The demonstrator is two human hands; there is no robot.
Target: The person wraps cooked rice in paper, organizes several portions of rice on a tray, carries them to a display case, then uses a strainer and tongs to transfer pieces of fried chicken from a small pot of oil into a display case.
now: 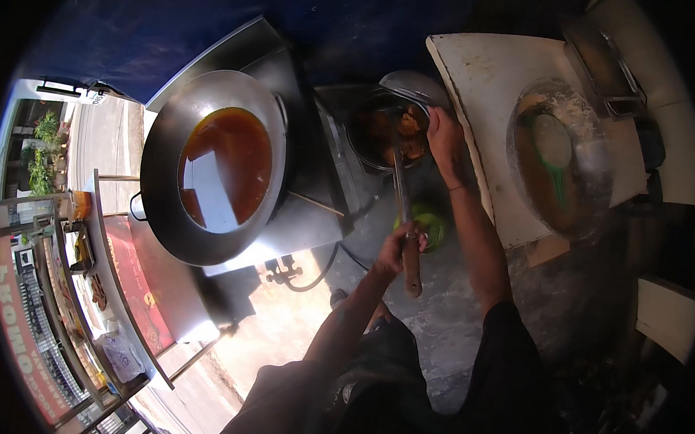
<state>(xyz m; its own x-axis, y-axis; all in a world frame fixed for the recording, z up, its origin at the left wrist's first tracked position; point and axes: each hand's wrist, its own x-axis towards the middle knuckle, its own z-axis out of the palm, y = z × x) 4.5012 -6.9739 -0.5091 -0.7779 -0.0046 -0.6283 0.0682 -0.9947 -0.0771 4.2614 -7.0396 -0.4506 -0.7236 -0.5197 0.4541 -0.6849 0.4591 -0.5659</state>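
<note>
My left hand (401, 247) grips a long metal utensil by its wooden handle (412, 271). The metal shaft (403, 190) reaches up into a dark pot (353, 140), where its working end cannot be made out clearly. Browned, fried-looking food pieces (410, 124) are in that pot. At the far right rim, my right hand (445, 143) holds the edge of a domed metal piece, a lid or bowl (412, 84), tilted over the pot's far side. A light green round container (430, 228) sits below the pot, partly behind my left hand and the handle.
On the left, a large wok (162, 193) holds reddish-brown liquid, with a thin stick (316, 203) beside it. A metal basin (599, 151) with a green-handled strainer (559, 167) rests on a pale tabletop (473, 66). A gas hose (316, 282) hangs below the wok's stand.
</note>
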